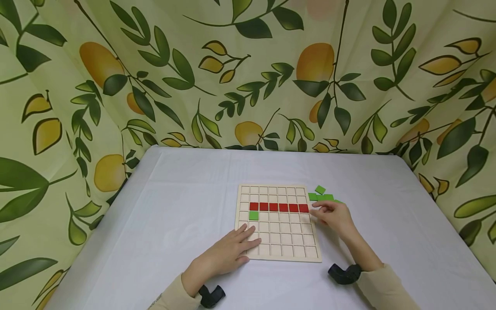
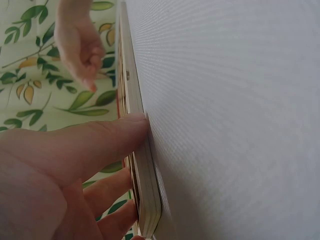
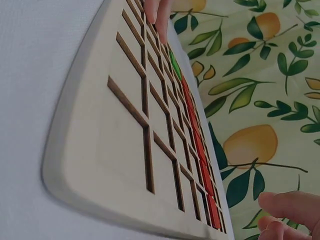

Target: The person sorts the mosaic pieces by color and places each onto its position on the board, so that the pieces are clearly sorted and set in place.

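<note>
A pale wooden grid board lies on the table, holding a row of several red square tiles. One green tile sits just below the leftmost red one. My left hand rests on the board's near left corner, fingers spread; in the left wrist view its thumb touches the board's side edge. Beside the right end of the red row is my right hand, fingers loosely bent. A gap shows between its thumb and forefinger, and no tile is visible there.
Several loose green tiles lie off the board's far right side, partly behind the right hand. A white cloth covers the table. Behind it hangs a curtain with leaves and fruit. Each wrist wears a black device.
</note>
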